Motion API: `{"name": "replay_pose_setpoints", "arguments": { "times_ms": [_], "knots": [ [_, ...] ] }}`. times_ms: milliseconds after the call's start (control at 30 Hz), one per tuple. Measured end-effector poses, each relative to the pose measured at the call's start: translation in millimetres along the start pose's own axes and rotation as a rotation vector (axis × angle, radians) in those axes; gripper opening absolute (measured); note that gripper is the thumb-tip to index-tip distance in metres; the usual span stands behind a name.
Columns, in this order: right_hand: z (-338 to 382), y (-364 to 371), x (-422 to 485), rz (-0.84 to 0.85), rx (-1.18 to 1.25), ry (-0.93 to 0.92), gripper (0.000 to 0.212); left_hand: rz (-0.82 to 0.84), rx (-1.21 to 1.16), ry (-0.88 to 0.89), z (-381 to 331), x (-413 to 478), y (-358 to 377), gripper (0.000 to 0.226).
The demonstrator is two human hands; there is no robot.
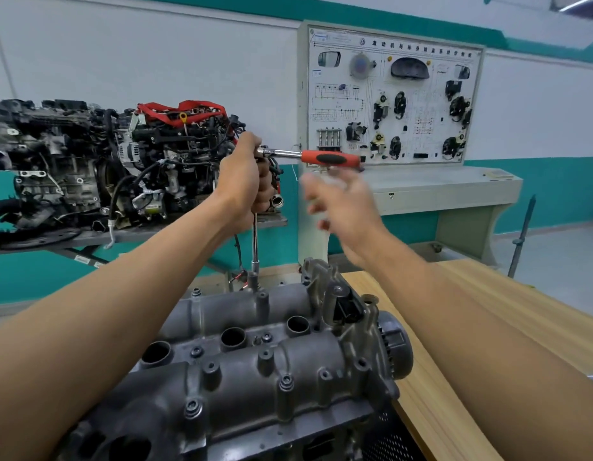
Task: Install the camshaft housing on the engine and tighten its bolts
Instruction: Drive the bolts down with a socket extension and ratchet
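The grey camshaft housing (255,367) lies on the engine in the lower middle, with several bolts (286,380) seated in its bosses. A ratchet with a red and black handle (330,159) stands on a long chrome extension (255,241), whose socket (253,278) sits on a bolt at the housing's far edge. My left hand (245,176) grips the top of the extension just under the ratchet head. My right hand (341,201) is blurred, open, just below the ratchet handle and not touching it.
A wooden workbench (471,327) runs along the right. A complete engine (115,161) sits on a stand at the back left. A training board with car parts (391,94) on a grey desk stands behind the hands.
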State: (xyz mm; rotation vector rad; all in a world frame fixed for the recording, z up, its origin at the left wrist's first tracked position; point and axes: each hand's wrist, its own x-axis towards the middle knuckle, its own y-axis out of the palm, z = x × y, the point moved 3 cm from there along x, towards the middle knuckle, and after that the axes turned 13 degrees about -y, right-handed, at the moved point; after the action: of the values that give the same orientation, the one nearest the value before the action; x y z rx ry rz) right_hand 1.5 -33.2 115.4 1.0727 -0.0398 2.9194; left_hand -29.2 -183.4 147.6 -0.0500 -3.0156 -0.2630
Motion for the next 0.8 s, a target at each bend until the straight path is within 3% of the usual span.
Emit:
{"name": "replay_pose_setpoints", "arguments": {
  "times_ms": [100, 133, 200, 400, 600, 800],
  "knots": [
    [-23, 29, -13, 0.677, -0.592, 0.04, 0.06, 0.051, -0.003, 0.015, 1, -4, 2, 0.048],
    [-28, 37, -11, 0.818, -0.707, 0.007, 0.055, 0.08, 0.007, 0.024, 1, -6, 3, 0.05],
    [-29, 52, -2, 0.931, -0.736, -0.037, 0.034, 0.115, 0.028, 0.035, 2, -11, 6, 0.055],
    [-43, 62, 2, 0.862, -0.671, -0.22, 0.019, 0.109, 0.045, 0.05, 3, -10, 7, 0.056],
    [-47, 63, 6, 0.883, -0.63, -0.208, 0.02, 0.073, 0.008, 0.005, 1, 3, 0, 0.05],
    [-45, 60, 2, 0.884, -0.703, -0.362, 0.025, 0.117, 0.047, 0.049, 3, -8, 4, 0.055]
  ]
}}
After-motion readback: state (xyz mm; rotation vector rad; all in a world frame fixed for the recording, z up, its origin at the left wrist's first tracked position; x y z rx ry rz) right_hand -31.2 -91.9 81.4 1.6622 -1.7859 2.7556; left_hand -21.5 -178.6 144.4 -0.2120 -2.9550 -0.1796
